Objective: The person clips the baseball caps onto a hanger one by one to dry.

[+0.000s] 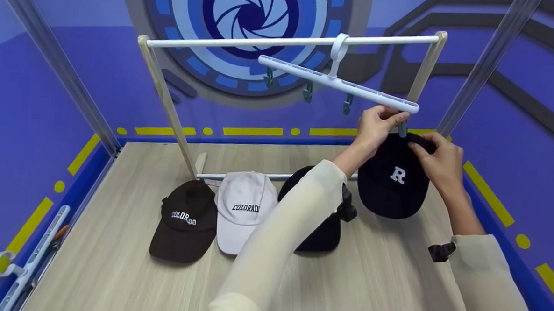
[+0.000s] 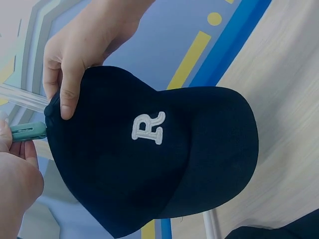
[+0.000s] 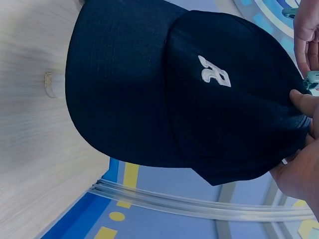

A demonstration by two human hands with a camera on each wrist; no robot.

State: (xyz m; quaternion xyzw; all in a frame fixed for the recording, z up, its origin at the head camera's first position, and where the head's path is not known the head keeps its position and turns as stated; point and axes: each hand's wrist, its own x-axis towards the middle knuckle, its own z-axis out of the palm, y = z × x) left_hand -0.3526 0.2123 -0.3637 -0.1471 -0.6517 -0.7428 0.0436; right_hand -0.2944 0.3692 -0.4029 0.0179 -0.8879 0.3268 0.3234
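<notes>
A black cap [image 1: 390, 193] with a white letter R hangs upright, brim down, under the low right end of a white clip hanger [image 1: 304, 72]. With thumb and fingers my left hand [image 1: 374, 129] pinches the end clip [image 2: 29, 131], a green one whose tip meets the crown's top edge. My right hand [image 1: 445, 165] grips the cap's crown beside that clip, thumb on the front and fingers behind. In the right wrist view the right thumb [image 3: 304, 103] presses the crown close to the clip. The hanger tilts down to the right from its ring hook on the rod.
A wooden-sided rack with a white rod [image 1: 244, 43] stands on the table [image 1: 128, 242]. A brown cap [image 1: 185, 221], a white cap [image 1: 239, 210] and another black cap [image 1: 325, 234] lie in a row at its base. Another hanger [image 1: 29, 261] leans by the left wall. More clips [image 1: 308, 91] dangle from the hanger.
</notes>
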